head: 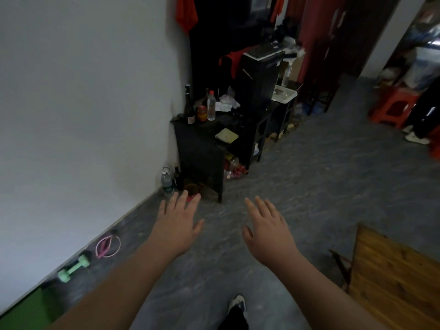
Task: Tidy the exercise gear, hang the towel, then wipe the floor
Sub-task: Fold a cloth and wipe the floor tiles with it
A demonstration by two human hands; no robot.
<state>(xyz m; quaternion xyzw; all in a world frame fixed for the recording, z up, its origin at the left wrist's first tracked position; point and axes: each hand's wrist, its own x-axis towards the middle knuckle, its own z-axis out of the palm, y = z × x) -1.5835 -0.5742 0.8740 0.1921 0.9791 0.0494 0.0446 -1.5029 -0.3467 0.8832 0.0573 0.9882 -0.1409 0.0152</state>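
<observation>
Fingers of left hand (177, 225) and right hand (267, 231) spread, empty; dumbbell (74, 268) and skipping rope (107, 246) along floor's wall edge; tidying apparently unstarted.

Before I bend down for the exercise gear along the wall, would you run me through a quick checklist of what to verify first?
1. Both hands free: ok. The left hand and right hand are open and hold nothing.
2. Dumbbell located: ok. The green dumbbell lies on the floor beside the wall.
3. Skipping rope located: ok. The pink rope lies coiled just beyond the dumbbell.
4. Green mat state: cannot tell. Only a corner shows at the frame edge.
5. Path to the gear: ok. The grey floor between the hands and the gear is bare.
6. Towel to hang: cannot tell. Red cloths hang in the background, but none is clearly the towel.
</observation>
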